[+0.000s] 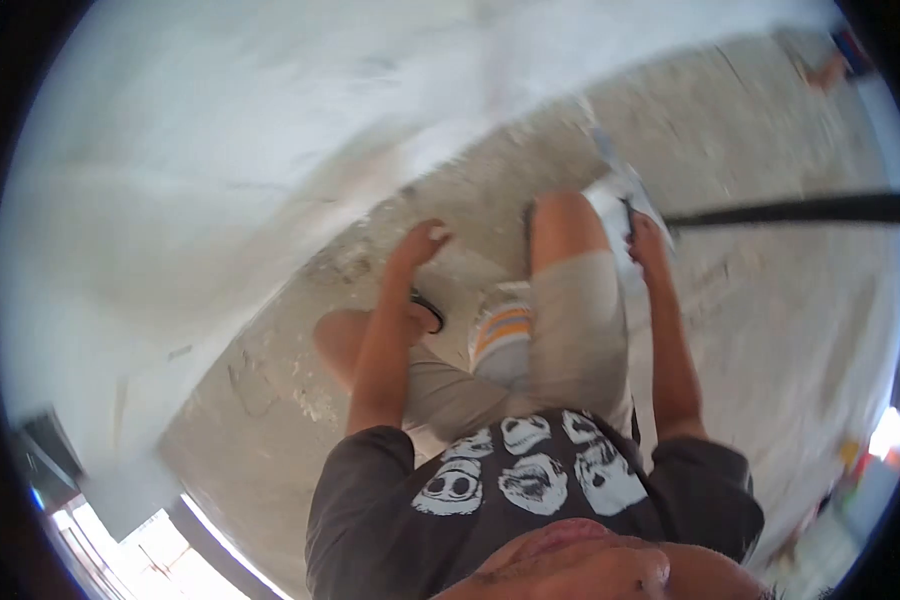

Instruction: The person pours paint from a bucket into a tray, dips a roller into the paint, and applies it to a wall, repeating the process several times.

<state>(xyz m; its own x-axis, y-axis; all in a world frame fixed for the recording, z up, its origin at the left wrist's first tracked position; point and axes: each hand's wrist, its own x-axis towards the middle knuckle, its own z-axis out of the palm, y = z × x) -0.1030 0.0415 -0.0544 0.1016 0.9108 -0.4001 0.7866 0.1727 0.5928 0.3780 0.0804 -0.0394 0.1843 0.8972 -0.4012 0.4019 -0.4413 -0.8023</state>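
My left hand [425, 243] is over the floor beside the wall's base, its fingers curled around a small pale thing too blurred to make out. My right hand [645, 240], outside my right knee, is closed on a dark handle [628, 215]. A pale, shiny shape [618, 190] lies next to that handle; motion blur hides whether they are joined. Between my legs is a whitish rounded object with orange and grey stripes [503, 335]. A dark sandal [428, 308] shows below my left hand.
A large whitish wall [210, 180] fills the upper left. Rough, stained concrete floor [760, 330] spreads around me. One black bar [800, 211] reaches in from the right edge, near my right hand. Part of another person [828, 72] shows at the upper right.
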